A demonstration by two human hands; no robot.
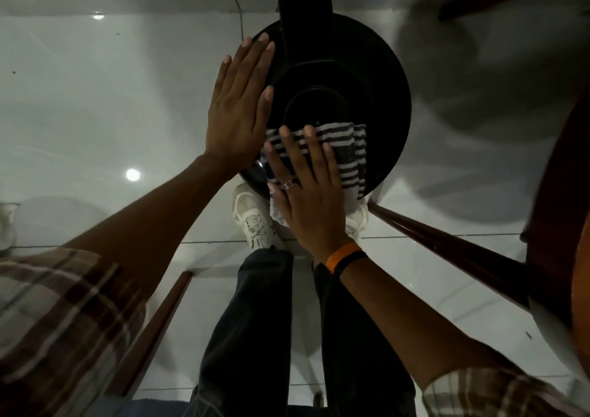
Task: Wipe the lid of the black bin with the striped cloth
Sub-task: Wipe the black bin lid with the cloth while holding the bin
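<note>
The lid (376, 97) of the black bin is seen from straight above, standing on the pale tiled floor (95, 97) just ahead of the person's white shoes (252, 218) and between dark wooden furniture legs (447, 244); the wiping is judged to be under way rather than finished. The striped cloth (348, 154) is laid flat on the near portion of the lid, with one edge hanging over the near rim; it is pressed down by the right hand (306, 193), which is spread open, palm down, with the fingers extended over the cloth rather than curled around it. The left hand (239, 110) is likewise held open and flat, fingers straight, at the left edge of the lid; whether it is resting on the rim to steady the bin or hovering just above it cannot be told.

Only the near part of the lid is covered by the cloth at this moment; the far half, the right side and the raised central rings are left uncovered, so most of the surface is judged yet to be passed over, though what has already been wiped cannot be read from so dark a surface.

The lid itself is round, matt black and stepped in concentric rings; a rectangular black hinge piece (303, 23) runs from the far rim; a faint sheen is shown at the near-left rim, and no dirt or streaks can be made out.
</note>
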